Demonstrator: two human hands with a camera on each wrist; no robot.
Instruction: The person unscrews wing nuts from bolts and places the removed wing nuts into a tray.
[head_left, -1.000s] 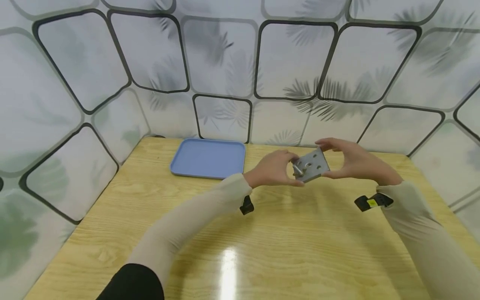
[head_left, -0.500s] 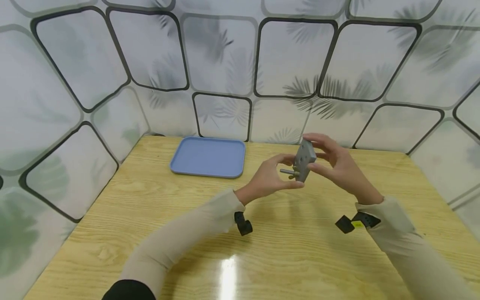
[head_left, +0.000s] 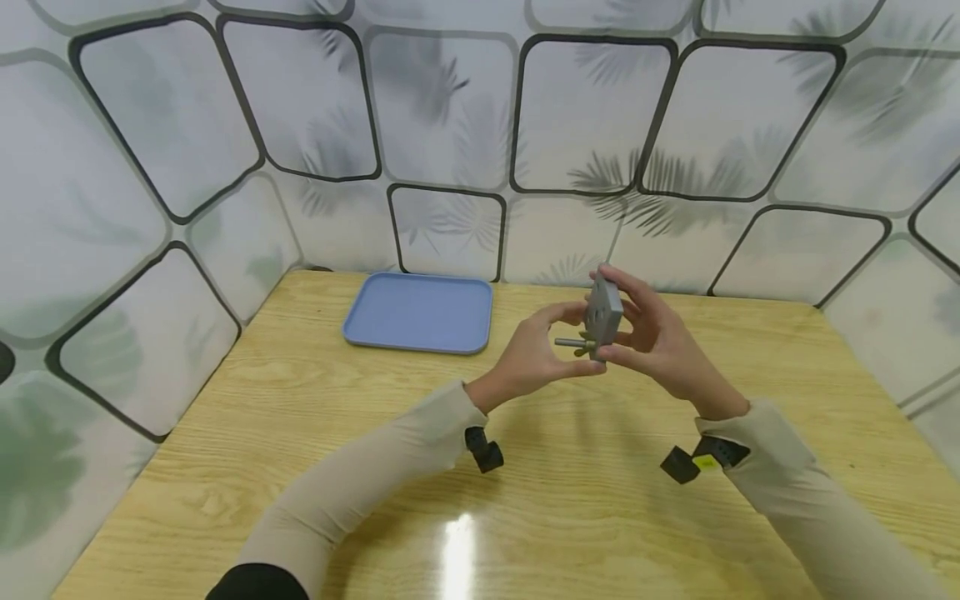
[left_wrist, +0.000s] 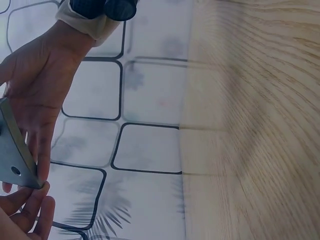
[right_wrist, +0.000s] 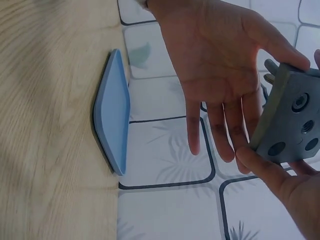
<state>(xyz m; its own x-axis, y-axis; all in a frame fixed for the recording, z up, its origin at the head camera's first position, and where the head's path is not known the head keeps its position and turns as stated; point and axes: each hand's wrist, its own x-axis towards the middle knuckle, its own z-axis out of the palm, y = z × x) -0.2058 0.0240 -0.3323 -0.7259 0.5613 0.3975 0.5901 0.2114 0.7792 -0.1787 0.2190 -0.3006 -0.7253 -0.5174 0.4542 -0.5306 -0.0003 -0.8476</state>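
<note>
Firstly, blue tray (head_left: 417, 312): lay on the desk (head_left: 562, 492), near its back edge.
Left hand (head_left: 528, 354): gripped the grey plate (head_left: 606, 312).
Pin (head_left: 570, 342): jutted leftward from plate.
Plate position: nearly upright, above desk, between both hands.
Right hand (head_left: 663, 346): gripped plate too.

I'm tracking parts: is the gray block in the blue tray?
No, left hand and right hand hold the gray block away from the tray.

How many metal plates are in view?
1: the plate, held above the table between the left hand and right hand. No other shows in any view.
</note>
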